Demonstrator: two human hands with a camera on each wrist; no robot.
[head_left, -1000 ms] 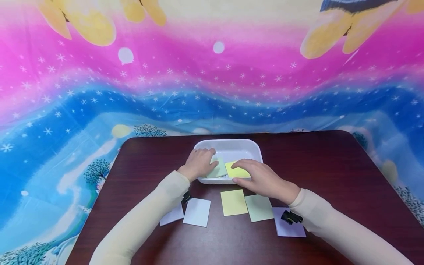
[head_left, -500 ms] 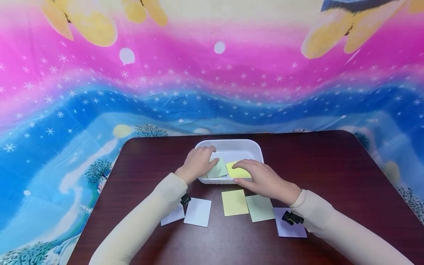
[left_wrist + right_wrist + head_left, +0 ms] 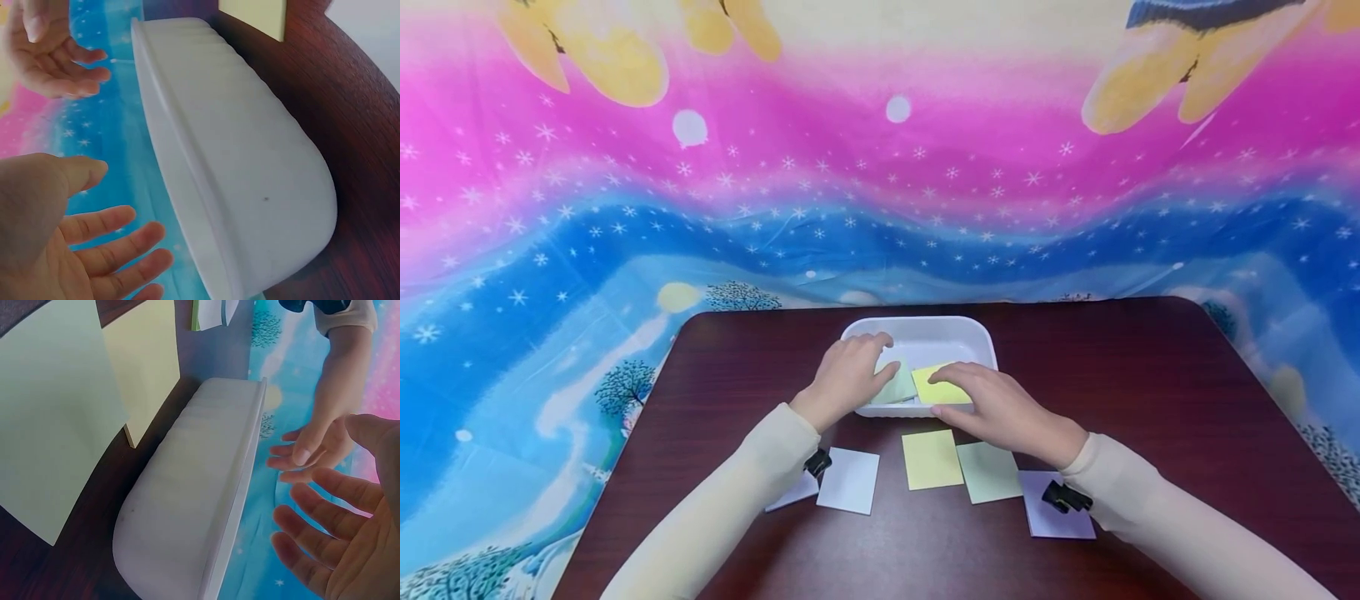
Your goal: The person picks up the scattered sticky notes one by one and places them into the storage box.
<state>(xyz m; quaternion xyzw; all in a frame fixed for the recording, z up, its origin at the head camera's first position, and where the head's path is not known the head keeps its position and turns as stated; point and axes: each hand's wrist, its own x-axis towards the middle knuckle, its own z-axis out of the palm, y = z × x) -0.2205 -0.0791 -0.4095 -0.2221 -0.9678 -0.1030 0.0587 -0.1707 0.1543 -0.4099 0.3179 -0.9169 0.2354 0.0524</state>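
A white plastic tray (image 3: 958, 329) stands near the far side of the table, with a pale green sticky-note pad (image 3: 897, 385) and a bright yellow sticky-note pad (image 3: 934, 385) lying inside. Over the tray's left end hangs my left hand (image 3: 844, 377), its fingers relaxed and spread in the left wrist view, holding nothing. My right hand (image 3: 1000, 408) hovers above the tray's front right edge, overlapping the bright yellow pad in the head view. In the right wrist view its fingers (image 3: 312, 534) are loosely bent, with nothing between them and the thumb.
In front of the tray lie a pale yellow pad (image 3: 931, 460), a greyish green pad (image 3: 988, 472), a purple pad (image 3: 1052, 517) and a white pad (image 3: 848, 481). Another pale pad (image 3: 793, 493) is partly under the left sleeve. A patterned cloth (image 3: 880, 200) hangs behind the dark table (image 3: 1112, 375).
My left hand has drawn slightly back and up from the pale green pad, its fingers now a little apart from it. The right hand has barely moved.
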